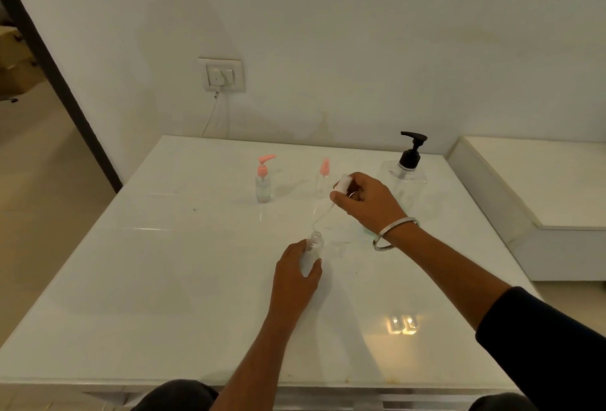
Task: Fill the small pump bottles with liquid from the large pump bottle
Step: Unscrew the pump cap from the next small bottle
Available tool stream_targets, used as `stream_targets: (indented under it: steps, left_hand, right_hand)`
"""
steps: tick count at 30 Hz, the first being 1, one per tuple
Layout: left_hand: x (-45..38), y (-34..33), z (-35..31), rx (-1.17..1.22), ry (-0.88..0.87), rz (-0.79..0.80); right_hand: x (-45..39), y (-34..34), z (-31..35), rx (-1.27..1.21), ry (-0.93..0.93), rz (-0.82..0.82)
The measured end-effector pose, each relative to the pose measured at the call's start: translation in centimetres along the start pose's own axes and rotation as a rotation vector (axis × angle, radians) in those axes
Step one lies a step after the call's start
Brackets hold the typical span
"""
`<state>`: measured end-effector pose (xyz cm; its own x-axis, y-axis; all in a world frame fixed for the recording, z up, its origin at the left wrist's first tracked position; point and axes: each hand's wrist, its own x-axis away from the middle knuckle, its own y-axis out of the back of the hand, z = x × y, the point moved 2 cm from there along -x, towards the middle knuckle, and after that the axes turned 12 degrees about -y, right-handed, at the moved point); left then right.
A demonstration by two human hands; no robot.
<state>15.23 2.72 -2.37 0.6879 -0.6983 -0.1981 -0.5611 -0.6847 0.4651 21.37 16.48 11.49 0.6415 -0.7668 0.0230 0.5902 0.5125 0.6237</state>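
Note:
My left hand (295,271) grips a small clear bottle (313,251) standing on the white table (164,279), its neck open and uncapped. Above and to the right, my right hand (364,202) holds a white pump head (342,183) whose thin dip tube (323,215) hangs down toward the bottle's mouth, outside it. The large clear bottle with a black pump (406,174) stands behind my right hand. Two small bottles with pink tops stand farther back: a pump bottle (264,181) at left and a second small bottle (324,178) beside my right hand.
A wall socket with a plugged-in charger (222,75) and its cable sits above the table's back edge. A low white ledge (531,187) runs along the right side. A dark doorframe (59,83) stands at left. A steel bangle (393,235) circles my right wrist.

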Motion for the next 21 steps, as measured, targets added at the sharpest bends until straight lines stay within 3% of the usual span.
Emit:
stream_targets:
  steps: [8,16,21]
  left_hand:
    - [0.1,0.2,-0.2,0.039,-0.039,-0.037]
    - [0.2,0.4,-0.3,0.085,-0.084,-0.061]
    - [0.3,0.4,0.0,0.097,-0.094,-0.071]
  right_hand:
    - [0.4,1.1,-1.2,-0.112,-0.034,-0.075]
    - [2.5,-3.0,-7.5,-0.186,-0.217,-0.108]
    - [3.6,-5.5,-10.8,-0.106,-0.305,-0.109]
